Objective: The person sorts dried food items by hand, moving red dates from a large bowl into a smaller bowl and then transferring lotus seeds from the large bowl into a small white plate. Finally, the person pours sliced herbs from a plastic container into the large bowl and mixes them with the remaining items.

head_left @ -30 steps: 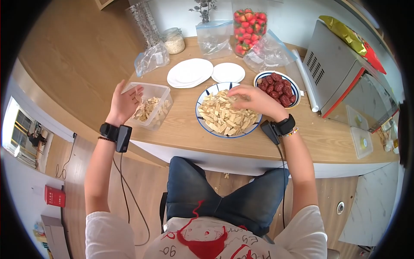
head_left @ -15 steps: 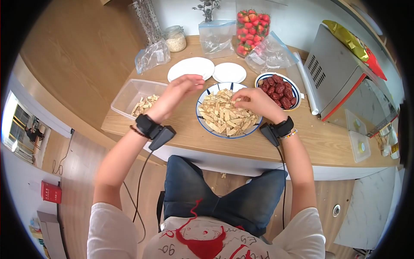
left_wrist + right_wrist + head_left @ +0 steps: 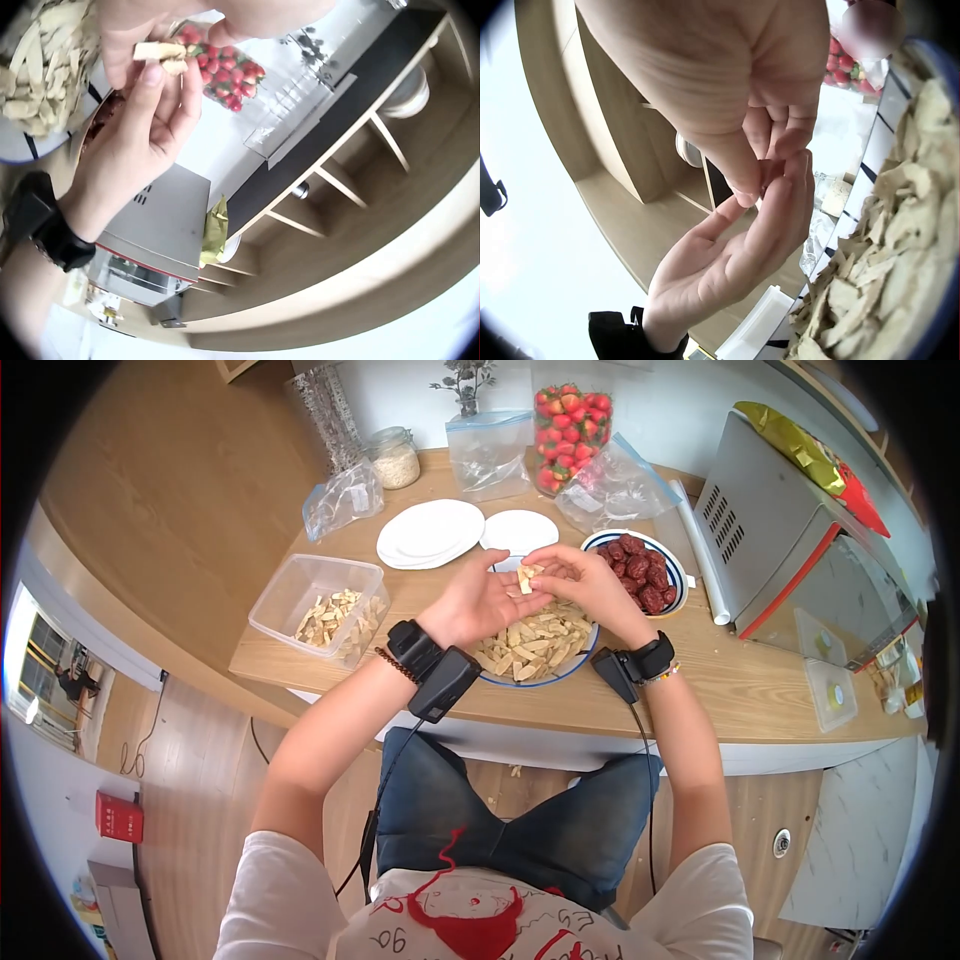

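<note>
Above the blue-rimmed bowl [image 3: 540,672] of pale dried slices [image 3: 535,645], the two hands meet. The right hand [image 3: 590,588] pinches a few pale pieces [image 3: 527,577] between thumb and fingers, seen closely as pieces [image 3: 161,52] in the left wrist view. The left hand [image 3: 478,600] is palm up, its fingers extended under and against the right fingertips. In the right wrist view the left hand [image 3: 731,259] touches the right hand [image 3: 727,82], which hides the pieces. A clear plastic box [image 3: 272,628] with more slices stands at the left.
Two white plates [image 3: 430,532] [image 3: 519,532] lie behind the bowl. A bowl of red dates [image 3: 640,572] is at its right, near a grey oven [image 3: 765,525]. Plastic bags [image 3: 488,455], a jar [image 3: 394,458] and a container of strawberries [image 3: 572,435] stand along the back.
The left hand has moved right from the plastic box to over the bowl, palm now up. The right hand has lifted a few pieces from the bowl and meets the left.
</note>
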A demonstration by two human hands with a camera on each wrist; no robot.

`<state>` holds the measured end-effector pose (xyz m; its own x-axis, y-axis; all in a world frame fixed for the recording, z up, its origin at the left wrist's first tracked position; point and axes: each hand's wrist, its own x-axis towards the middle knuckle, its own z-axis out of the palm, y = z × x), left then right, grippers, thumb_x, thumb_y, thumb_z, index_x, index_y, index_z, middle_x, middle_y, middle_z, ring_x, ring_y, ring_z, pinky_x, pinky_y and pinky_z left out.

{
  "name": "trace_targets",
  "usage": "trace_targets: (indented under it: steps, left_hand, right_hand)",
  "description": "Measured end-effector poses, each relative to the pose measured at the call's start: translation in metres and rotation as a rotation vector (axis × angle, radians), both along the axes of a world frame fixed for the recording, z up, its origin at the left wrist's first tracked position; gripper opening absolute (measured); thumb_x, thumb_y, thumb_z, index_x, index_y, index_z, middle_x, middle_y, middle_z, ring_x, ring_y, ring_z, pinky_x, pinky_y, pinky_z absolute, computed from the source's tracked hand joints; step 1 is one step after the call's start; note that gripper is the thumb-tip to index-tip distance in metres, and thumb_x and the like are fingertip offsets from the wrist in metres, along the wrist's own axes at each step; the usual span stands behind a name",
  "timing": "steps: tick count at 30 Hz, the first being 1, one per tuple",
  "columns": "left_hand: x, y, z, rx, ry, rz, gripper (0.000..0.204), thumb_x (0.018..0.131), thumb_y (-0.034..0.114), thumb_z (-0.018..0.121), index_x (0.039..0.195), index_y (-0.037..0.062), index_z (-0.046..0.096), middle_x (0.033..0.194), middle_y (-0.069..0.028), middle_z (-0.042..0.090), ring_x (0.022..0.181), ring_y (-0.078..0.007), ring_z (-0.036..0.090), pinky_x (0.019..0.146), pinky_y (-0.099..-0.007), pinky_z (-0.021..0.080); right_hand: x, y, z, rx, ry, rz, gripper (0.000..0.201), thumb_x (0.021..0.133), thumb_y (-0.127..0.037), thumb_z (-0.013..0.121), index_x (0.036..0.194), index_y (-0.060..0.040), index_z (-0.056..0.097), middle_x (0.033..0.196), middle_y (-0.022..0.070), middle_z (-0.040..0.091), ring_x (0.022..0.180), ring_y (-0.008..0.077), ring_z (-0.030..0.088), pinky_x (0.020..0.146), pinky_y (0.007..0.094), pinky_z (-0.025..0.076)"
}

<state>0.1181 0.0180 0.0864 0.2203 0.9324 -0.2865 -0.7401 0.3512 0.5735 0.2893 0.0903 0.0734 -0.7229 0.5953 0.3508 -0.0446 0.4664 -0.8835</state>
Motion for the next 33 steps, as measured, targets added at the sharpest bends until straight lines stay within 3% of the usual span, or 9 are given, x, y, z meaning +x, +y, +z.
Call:
trace_targets:
  steps: [3, 6, 12, 16, 23, 27, 30, 33]
  left_hand:
    - [0.002, 0.002, -0.004, 0.004, -0.067, 0.036, 0.040, 0.097, 0.020, 0.031, 0.121, -0.0120, 0.035, 0.121, -0.0231, 0.049, 0.114, -0.0311, 0.050, 0.104, -0.0433, 0.038]
    - [-0.001, 0.002, -0.005, 0.028, -0.078, 0.056, 0.039, 0.097, 0.017, 0.031, 0.122, -0.0124, 0.035, 0.122, -0.0232, 0.048, 0.116, -0.0316, 0.048, 0.105, -0.0434, 0.037]
    - [-0.022, -0.015, 0.007, 0.085, -0.040, 0.005, 0.039, 0.096, 0.014, 0.033, 0.126, -0.0116, 0.035, 0.126, -0.0243, 0.047, 0.122, -0.0326, 0.044, 0.107, -0.0431, 0.035]
    - [-0.073, -0.040, 0.028, 0.155, -0.041, 0.084, 0.038, 0.095, 0.013, 0.035, 0.124, -0.0116, 0.037, 0.125, -0.0259, 0.047, 0.120, -0.0325, 0.046, 0.106, -0.0425, 0.036]
    - [-0.200, -0.094, 0.043, 0.110, 0.452, 0.392, 0.032, 0.093, 0.002, 0.042, 0.121, -0.0125, 0.038, 0.121, -0.0238, 0.051, 0.114, -0.0274, 0.052, 0.099, -0.0345, 0.046]
    - [-0.221, -0.107, 0.039, 0.090, 0.590, 0.399, 0.028, 0.091, -0.002, 0.044, 0.118, -0.0111, 0.041, 0.118, -0.0212, 0.053, 0.110, -0.0238, 0.055, 0.096, -0.0286, 0.048]
    - [-0.221, -0.107, 0.031, 0.111, 0.714, 0.395, 0.028, 0.092, -0.001, 0.045, 0.118, -0.0092, 0.042, 0.117, -0.0178, 0.054, 0.109, -0.0210, 0.056, 0.096, -0.0261, 0.048]
    - [-0.220, -0.101, 0.019, 0.137, 0.813, 0.410, 0.028, 0.092, 0.001, 0.046, 0.119, -0.0073, 0.042, 0.117, -0.0154, 0.055, 0.108, -0.0186, 0.056, 0.095, -0.0242, 0.048]
  right_hand:
    - [0.002, 0.004, 0.000, 0.103, 0.016, -0.025, 0.022, 0.084, -0.007, 0.061, 0.106, -0.0023, 0.062, 0.089, 0.0013, 0.064, 0.077, 0.0057, 0.056, 0.071, 0.0217, 0.046]
    - [0.000, 0.004, 0.002, -0.002, 0.133, 0.001, 0.024, 0.084, -0.005, 0.060, 0.108, -0.0029, 0.061, 0.095, 0.0028, 0.064, 0.080, 0.0064, 0.057, 0.073, 0.0219, 0.046]
    - [0.004, 0.013, -0.005, 0.031, 0.082, -0.067, 0.027, 0.084, -0.008, 0.061, 0.111, -0.0032, 0.060, 0.099, 0.0031, 0.064, 0.085, 0.0070, 0.058, 0.076, 0.0230, 0.047]
    - [0.011, 0.014, -0.002, 0.197, -0.210, -0.042, 0.034, 0.081, -0.015, 0.066, 0.113, -0.0046, 0.059, 0.103, 0.0079, 0.063, 0.094, 0.0148, 0.058, 0.082, 0.0275, 0.046]
    - [0.011, 0.005, -0.013, 0.432, -0.410, 0.079, 0.041, 0.077, -0.018, 0.069, 0.114, -0.0050, 0.058, 0.112, 0.0124, 0.058, 0.102, 0.0253, 0.055, 0.089, 0.0330, 0.042]
    - [0.008, 0.004, -0.014, 0.435, -0.395, 0.069, 0.038, 0.076, -0.016, 0.070, 0.111, -0.0039, 0.060, 0.103, 0.0123, 0.061, 0.095, 0.0235, 0.058, 0.084, 0.0320, 0.045]
    - [0.008, 0.007, -0.013, 0.235, -0.437, 0.041, 0.030, 0.077, -0.013, 0.069, 0.104, -0.0019, 0.063, 0.092, 0.0113, 0.064, 0.083, 0.0198, 0.060, 0.075, 0.0297, 0.047]
    - [0.006, 0.009, -0.017, 0.345, -0.352, 0.008, 0.021, 0.079, -0.010, 0.067, 0.098, -0.0004, 0.064, 0.084, 0.0096, 0.065, 0.074, 0.0159, 0.060, 0.069, 0.0276, 0.047]
